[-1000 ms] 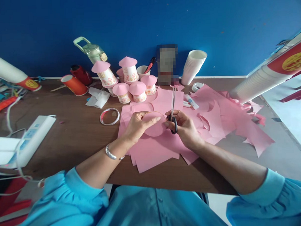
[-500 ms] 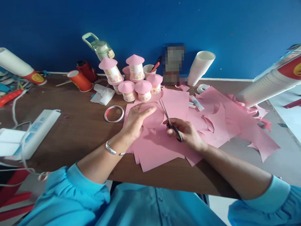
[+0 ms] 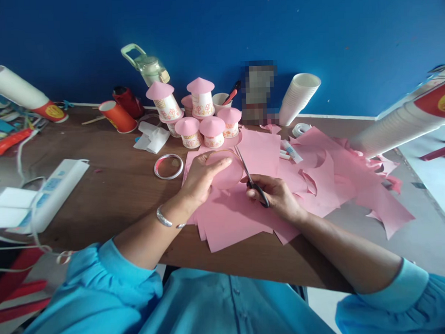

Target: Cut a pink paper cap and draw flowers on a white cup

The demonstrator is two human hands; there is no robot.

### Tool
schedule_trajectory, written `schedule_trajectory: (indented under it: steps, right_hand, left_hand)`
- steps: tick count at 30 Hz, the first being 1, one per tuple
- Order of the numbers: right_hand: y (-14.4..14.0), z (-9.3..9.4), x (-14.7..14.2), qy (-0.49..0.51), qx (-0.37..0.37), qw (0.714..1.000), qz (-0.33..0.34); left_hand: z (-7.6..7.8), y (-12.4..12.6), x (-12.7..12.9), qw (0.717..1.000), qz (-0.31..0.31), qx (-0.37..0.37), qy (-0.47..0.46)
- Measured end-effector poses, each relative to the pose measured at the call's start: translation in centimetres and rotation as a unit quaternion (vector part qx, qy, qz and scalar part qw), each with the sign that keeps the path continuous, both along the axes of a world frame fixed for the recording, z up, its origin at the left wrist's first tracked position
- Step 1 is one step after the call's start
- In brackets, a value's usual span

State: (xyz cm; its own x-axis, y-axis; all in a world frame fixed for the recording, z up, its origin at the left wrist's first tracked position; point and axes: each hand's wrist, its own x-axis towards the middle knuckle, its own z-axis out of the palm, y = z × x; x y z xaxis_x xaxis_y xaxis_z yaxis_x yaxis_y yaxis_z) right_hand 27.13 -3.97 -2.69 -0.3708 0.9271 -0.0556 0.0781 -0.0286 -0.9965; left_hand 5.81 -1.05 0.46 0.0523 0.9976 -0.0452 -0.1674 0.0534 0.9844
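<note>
Between the thumb and fingers of my left hand (image 3: 205, 176) is a round pink paper disc (image 3: 227, 174), held above the pink sheets (image 3: 239, 220). My right hand (image 3: 278, 194) grips black-handled scissors (image 3: 252, 183) by their loops. Their blades point up and away, along the right edge of the disc. Whether the blades touch the paper I cannot tell. Just behind the disc stand several small paper-cup houses (image 3: 212, 133) with pink cone roofs and flower drawings.
Pink offcuts (image 3: 384, 205) and a glue stick (image 3: 291, 152) lie to the right. A tape roll (image 3: 168, 167) rests left of the sheets. Stacked white cups (image 3: 299, 98), an orange cup (image 3: 118, 117) and a green bottle (image 3: 149, 69) stand along the wall. A power strip (image 3: 55, 192) is far left.
Both hands, the disc and the scissors keep nearly the same place. The view has shifted very slightly; no object has visibly been moved.
</note>
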Motion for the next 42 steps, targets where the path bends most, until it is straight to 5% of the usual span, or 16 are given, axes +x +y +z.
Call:
schedule_trajectory:
  steps: [17, 26, 34, 42]
  right_hand:
    - [0.0, -0.2, -0.1, 0.011, -0.008, 1.000, -0.005]
    - [0.4, -0.2, -0.3, 0.117, 0.001, 0.986, -0.120]
    - [0.0, 0.6, -1.2, 0.109, -0.018, 0.987, -0.117]
    - [0.0, 0.5, -1.5, 0.149, -0.035, 0.978, -0.145]
  left_hand:
    - [0.1, 0.2, -0.1, 0.999, 0.023, 0.007, 0.045]
    - [-0.3, 0.1, -0.3, 0.998, -0.004, 0.003, 0.056]
    - [0.4, -0.9, 0.4, 0.968, -0.085, 0.035, 0.233]
    - [-0.3, -1.0, 0.7, 0.986, -0.098, -0.012, 0.136]
